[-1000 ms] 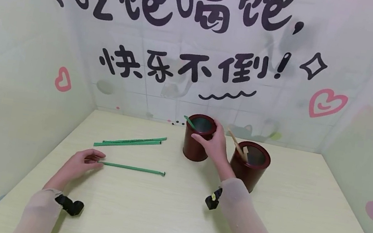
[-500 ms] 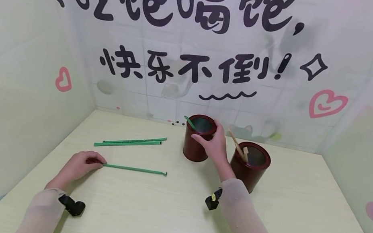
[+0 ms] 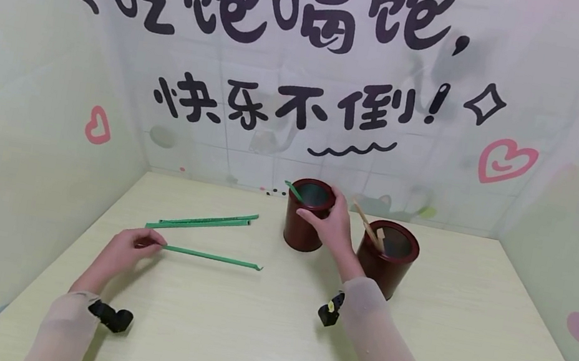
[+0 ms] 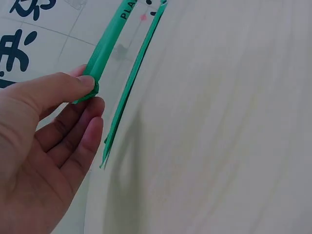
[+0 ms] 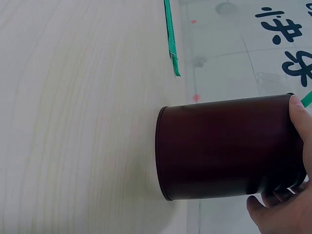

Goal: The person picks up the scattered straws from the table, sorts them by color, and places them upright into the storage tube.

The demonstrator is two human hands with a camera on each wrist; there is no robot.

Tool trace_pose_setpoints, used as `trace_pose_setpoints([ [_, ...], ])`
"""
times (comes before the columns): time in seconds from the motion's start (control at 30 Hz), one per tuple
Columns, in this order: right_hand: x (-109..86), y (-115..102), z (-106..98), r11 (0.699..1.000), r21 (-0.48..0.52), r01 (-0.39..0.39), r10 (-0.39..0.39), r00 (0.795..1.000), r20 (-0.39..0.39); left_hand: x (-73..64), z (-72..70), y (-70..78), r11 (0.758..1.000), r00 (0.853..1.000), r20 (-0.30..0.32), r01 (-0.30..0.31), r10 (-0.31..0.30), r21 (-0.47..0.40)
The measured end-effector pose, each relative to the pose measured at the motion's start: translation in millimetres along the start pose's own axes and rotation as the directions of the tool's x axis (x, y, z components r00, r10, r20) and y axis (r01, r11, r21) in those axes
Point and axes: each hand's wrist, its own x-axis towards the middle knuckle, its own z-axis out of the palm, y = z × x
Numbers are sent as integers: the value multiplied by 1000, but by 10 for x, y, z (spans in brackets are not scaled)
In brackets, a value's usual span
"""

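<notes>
In the head view my left hand [image 3: 123,252] pinches the left end of a green wrapped straw [image 3: 214,258], which points right. The left wrist view shows thumb and fingers on the end of this straw [image 4: 108,51], printed with letters that begin "PLA". My right hand [image 3: 335,229] grips the rim of a dark red canister [image 3: 301,230], thumb on the near side. One green straw [image 3: 294,191] leans inside it. The right wrist view shows the canister [image 5: 229,148] standing on the table. More green wrapped straws [image 3: 203,221] lie together behind my left hand.
A second dark red canister [image 3: 384,274] stands to the right, beside my right forearm, with light wooden sticks [image 3: 369,225] inside. The pale table [image 3: 242,337] meets a printed cloth backdrop [image 3: 247,161] at the back and sides.
My left hand's fingers have closed on the straw's end and raised that end a little, so the straw now slopes down to the right. My right hand stays on the canister.
</notes>
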Motion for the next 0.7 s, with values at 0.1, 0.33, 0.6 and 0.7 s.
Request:
trace_pose_setpoints([
  [0.1, -6, -6, -3, 1000, 1, 1, -1, 1000, 1, 15, -25, 73, 998, 999, -25, -25, 24, -65],
  [0.33, -3, -13, 0, 1000, -10, 4, -4, 1000, 0, 82, -56, 300, 964, 982, -159, -136, 101, -230],
  [0.6, -10, -24, -7, 1000, -8, 1, -1, 1000, -2, 210, -110, 647, 910, 945, -291, -248, 151, -332],
  [0.7, -13, -26, -5, 1000, -11, 5, -5, 1000, -1, 262, -123, 796, 898, 928, -338, -275, 156, -342],
])
